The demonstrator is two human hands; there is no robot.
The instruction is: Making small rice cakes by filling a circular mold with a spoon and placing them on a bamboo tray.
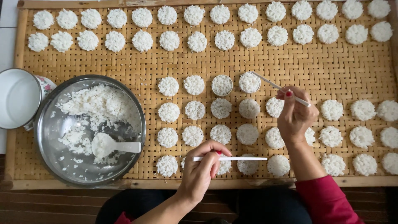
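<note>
Nearest to me, my left hand [202, 168] is closed around a thin white stick [230, 158], pinched between thumb and fingers. The stick lies flat and points to the right, over the lowest row of rice discs [167, 165] on the woven bamboo tray [290, 66].

A little farther, on the right, my right hand [295, 114] is also closed, and it grips a second white stick [278, 88]. This one goes up and to the left, and its tip touches the rim of a small round ring mould [250, 82] which is filled with rice. Just beside it on the left stands a second ring mould [222, 85], also with rice inside. Around these two, the flat round rice discs lie in rows, apart from each other.

On the left side of the tray sits a steel bowl [49, 128] with loose cooked rice [97, 105] and a white rice paddle [111, 145] lying in it. Beside the bowl, at the left edge, is a white enamel pot [16, 97] with a flower pattern.

At the far edge of the tray, two more long rows of rice discs run across from left to right.
</note>
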